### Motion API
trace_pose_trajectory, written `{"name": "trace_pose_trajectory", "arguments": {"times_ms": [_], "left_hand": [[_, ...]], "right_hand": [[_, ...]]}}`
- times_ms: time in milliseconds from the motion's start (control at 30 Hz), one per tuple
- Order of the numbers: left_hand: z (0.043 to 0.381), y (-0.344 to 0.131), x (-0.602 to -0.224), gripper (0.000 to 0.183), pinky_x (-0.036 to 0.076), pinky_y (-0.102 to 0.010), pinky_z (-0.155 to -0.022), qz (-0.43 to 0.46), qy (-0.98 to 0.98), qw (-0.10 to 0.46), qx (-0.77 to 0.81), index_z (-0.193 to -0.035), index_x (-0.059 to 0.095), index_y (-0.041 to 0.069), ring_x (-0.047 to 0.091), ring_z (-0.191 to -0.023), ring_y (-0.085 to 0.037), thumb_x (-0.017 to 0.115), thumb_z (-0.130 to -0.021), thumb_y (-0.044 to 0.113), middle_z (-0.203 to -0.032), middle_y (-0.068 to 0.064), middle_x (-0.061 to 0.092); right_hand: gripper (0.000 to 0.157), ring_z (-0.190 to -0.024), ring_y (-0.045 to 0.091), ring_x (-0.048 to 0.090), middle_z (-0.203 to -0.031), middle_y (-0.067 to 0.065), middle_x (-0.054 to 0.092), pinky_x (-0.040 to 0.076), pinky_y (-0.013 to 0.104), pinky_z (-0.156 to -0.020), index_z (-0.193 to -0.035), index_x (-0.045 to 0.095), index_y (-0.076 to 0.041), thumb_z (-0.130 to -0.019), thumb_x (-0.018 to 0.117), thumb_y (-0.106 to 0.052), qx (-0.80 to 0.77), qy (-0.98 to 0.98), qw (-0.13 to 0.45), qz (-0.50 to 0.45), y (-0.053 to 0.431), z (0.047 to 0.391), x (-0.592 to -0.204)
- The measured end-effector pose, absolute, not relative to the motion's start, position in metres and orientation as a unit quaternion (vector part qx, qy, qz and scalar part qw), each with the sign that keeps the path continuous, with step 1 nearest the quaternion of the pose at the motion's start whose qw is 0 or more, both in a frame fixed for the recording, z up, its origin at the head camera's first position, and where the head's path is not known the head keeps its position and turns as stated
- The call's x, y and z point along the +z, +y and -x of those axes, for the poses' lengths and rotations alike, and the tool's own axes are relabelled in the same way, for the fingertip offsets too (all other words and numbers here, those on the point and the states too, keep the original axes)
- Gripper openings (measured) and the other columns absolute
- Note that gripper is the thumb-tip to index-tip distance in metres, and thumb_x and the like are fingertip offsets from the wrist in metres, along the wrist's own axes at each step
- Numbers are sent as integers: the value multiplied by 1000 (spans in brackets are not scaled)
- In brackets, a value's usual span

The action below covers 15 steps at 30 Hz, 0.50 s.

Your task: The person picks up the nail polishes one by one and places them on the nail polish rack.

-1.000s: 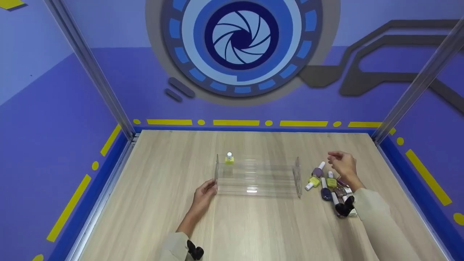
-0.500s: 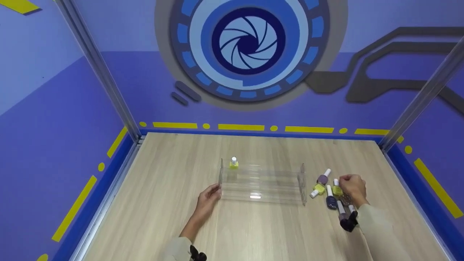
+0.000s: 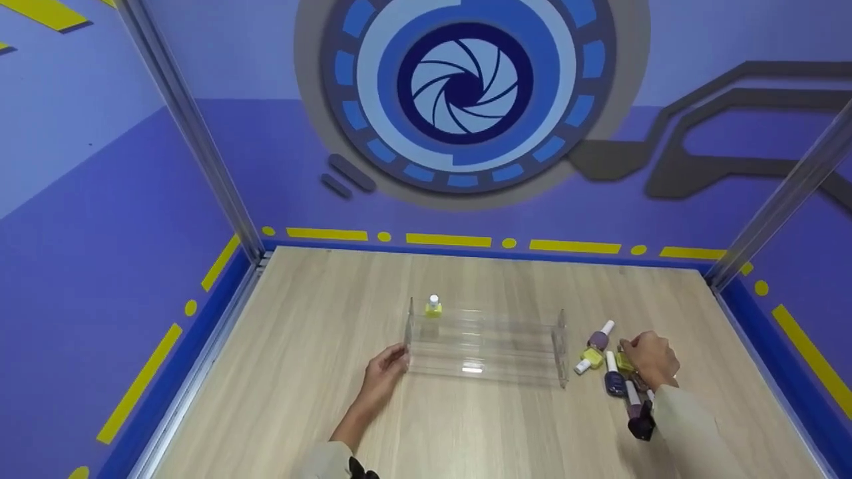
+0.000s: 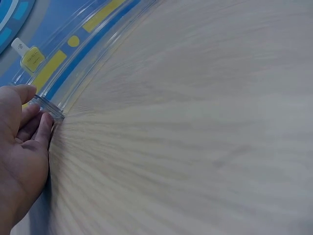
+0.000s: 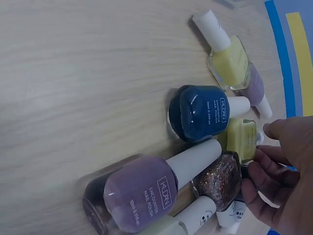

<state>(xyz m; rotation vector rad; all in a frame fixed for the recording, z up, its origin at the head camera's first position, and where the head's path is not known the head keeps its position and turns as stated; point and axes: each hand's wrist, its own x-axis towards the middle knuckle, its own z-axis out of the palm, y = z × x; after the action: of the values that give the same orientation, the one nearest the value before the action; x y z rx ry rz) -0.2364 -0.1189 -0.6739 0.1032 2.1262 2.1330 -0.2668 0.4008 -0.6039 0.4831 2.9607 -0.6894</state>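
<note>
My left hand (image 3: 381, 377) grips the left end panel of a clear acrylic display rack (image 3: 472, 368), thumb and fingertips on its edge. A yellow nail polish bottle with a white cap (image 4: 33, 59) stands upright on the rack's upper tier, at the left. My right hand (image 3: 653, 360) is at a cluster of nail polish bottles right of the rack. Its thumb and fingers pinch the white cap of another yellow nail polish bottle (image 5: 243, 139), mostly covering that cap. Against this bottle lie a dark blue bottle (image 5: 198, 112) and a brown glitter bottle (image 5: 218, 180).
Beyond these lie a yellow bottle (image 5: 230, 63) and a mauve bottle (image 3: 598, 340), touching each other. Another mauve bottle (image 5: 142, 193) lies on the near side, over a dark one. Patterned blue walls (image 3: 226, 166) enclose the wooden table (image 3: 319, 299).
My right hand has come down from above the bottles and taken hold of the yellow one's cap. The left hand stays on the rack. The head view has shifted slightly.
</note>
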Motion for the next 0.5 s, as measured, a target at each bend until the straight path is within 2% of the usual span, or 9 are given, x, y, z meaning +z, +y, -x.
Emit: {"name": "trace_pose_trajectory", "arguments": {"times_ms": [67,167,267,367,433,500], "left_hand": [[236,-119,-674,50,52,-20,-104,-34,703,66,707,-147,46,-5,49,-141,-37,55,-107,24,-148,-24,52],[236,-119,-675,49,52,-19,-105,-32,700,69,710,-148,46,-4,48,-142,-37,55,-107,22,-149,-24,51],[236,-119,-676,48,51,-17,-104,-30,694,71,716,-147,47,-3,47,-143,-36,55,-107,21,-150,-24,51],[237,-119,-677,47,51,-16,-102,-35,693,68,717,-147,47,-4,47,-142,-37,54,-107,20,-150,-25,50],[238,-120,-677,46,51,-15,-101,-35,693,66,717,-147,47,-4,48,-142,-37,54,-107,19,-149,-25,50],[239,-120,-676,47,51,-17,-103,-33,693,68,717,-147,46,-4,48,-142,-37,54,-107,19,-150,-24,50]], "right_hand": [[40,-62,21,53,-74,18,68,43,33,-52,-91,70,13,-99,60,-25,-217,962,39,-158,400,268,-604],[38,-57,18,48,-60,5,54,37,31,-50,-68,62,0,-98,60,-24,-213,964,48,-153,401,267,-606],[38,-54,16,44,-56,-2,45,33,30,-49,-61,50,-12,-97,59,-24,-211,965,48,-151,401,267,-608],[37,-57,17,45,-59,0,48,34,31,-49,-65,58,-6,-96,59,-25,-217,963,42,-155,402,267,-609],[38,-62,21,49,-66,8,58,38,33,-51,-78,67,5,-96,59,-27,-229,959,36,-163,403,268,-609],[42,-66,23,53,-77,19,67,41,34,-53,-95,71,11,-95,60,-29,-245,954,26,-173,403,269,-608]]}}
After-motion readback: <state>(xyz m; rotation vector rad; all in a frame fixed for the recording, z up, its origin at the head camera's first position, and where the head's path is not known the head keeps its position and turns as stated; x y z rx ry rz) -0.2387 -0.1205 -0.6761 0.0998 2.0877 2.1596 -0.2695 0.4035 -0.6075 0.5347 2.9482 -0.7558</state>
